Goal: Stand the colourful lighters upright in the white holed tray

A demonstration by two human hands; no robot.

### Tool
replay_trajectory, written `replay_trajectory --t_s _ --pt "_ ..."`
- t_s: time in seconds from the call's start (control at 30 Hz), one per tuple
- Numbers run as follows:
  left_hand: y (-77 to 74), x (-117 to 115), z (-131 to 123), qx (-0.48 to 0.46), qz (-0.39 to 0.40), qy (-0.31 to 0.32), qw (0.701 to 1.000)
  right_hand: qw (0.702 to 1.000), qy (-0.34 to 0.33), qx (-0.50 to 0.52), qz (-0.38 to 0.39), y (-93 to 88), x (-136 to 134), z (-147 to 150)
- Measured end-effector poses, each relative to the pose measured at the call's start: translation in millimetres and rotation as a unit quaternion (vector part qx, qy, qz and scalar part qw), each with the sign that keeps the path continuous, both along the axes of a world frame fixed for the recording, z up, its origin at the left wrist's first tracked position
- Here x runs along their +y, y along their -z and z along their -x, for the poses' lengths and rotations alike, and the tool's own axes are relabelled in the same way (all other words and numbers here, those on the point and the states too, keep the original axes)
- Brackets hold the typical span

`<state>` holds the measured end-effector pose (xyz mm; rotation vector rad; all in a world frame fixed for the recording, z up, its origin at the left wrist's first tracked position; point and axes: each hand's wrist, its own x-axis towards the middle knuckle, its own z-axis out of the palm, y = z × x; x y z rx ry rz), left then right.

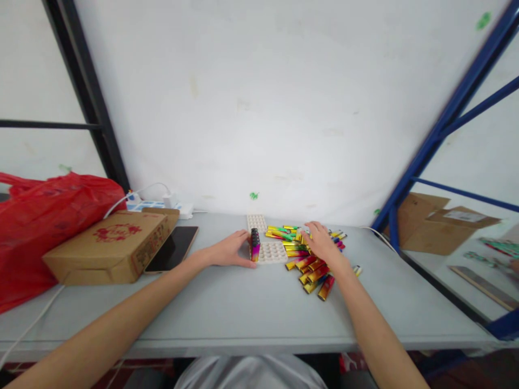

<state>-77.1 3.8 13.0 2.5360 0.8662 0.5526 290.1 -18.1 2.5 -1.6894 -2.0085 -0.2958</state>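
A white tray with round holes (pixel 274 252) lies on the grey table (pixel 251 308). A short row of upright colourful lighters (pixel 254 245) stands in its left edge. My left hand (pixel 229 252) rests flat beside the tray's left side, fingers touching it. My right hand (pixel 320 242) lies palm down on a loose pile of shiny gold, red and green lighters (pixel 307 262) to the tray's right, with its fingers curled into the pile. What those fingers hold is hidden. A second white tray (pixel 257 222) lies behind, near the wall.
A cardboard box (pixel 109 246) sits at left with a dark phone (pixel 173 248) beside it and a red plastic bag (pixel 36 221) behind. A white power strip and cables (pixel 162 202) lie by the wall. A blue rack frame (pixel 430 146) and cartons (pixel 441 221) stand at right.
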Motion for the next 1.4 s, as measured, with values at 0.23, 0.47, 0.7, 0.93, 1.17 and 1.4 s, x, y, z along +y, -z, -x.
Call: replay_trajectory --t_s 0.23,0.47,0.7,0.93,1.17,1.4 --pt "2.2 2.6 6.5 -0.014 0.031 -0.002 0.999 0.976 0.157 -0.008 0.149 11.3 5.6 -54.2" --pt "2.5 2.7 8.7 -0.022 0.030 0.028 0.999 0.985 0.083 -0.008 0.148 7.7 4.5 -55.6" --pt "3.6 4.6 9.1 -0.010 0.031 0.026 0.999 0.987 0.066 -0.024 0.144 -6.7 -0.5 -55.7" --pt "4.8 6.3 9.8 0.000 0.041 0.025 0.999 0.984 0.081 -0.017 0.158 -8.3 -0.2 -53.3" --pt "5.1 6.2 9.3 -0.004 0.035 0.022 0.999 0.984 0.090 -0.045 0.145 -12.2 -5.1 -42.3" --pt "3.7 5.7 8.7 -0.005 0.033 0.020 0.999 0.988 0.123 0.065 -0.071 -21.6 -5.0 -42.5"
